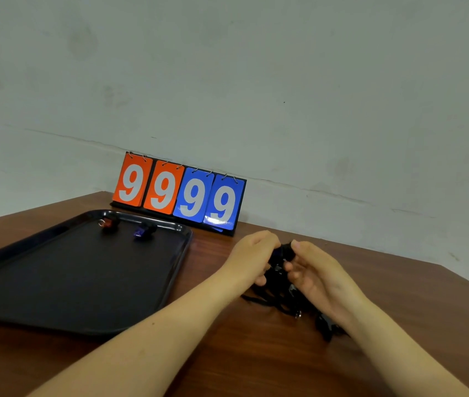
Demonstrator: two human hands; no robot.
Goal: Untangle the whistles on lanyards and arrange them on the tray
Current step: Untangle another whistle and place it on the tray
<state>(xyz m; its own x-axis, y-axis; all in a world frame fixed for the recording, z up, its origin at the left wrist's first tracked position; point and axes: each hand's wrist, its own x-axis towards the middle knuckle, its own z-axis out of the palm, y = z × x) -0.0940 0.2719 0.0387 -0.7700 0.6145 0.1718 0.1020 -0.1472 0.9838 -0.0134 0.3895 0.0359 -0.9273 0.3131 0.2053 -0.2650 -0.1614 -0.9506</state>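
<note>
Left hand (251, 253) and right hand (317, 275) both pinching black lanyard tangle (280, 277), just right of tray (4, 259). Red whistle (107, 223), blue whistle (141, 231) at tray's far rim. Beyond tray: scoreboard (178, 193) reading 9 9 9 9.

A red whistle (108, 224) and a blue whistle (141, 232) are lying side by side, slightly apart, near the far rim of the black tray (64, 316), which is sitting flat on the counter. To the right of the tray, a tangle of black lanyards (277, 277) is bunching up off the counter, with loose cords trailing down onto the wood. A small metal ring (298, 313) is showing at its near edge, and a dark whistle (324, 325) is lying just beside it.
</note>
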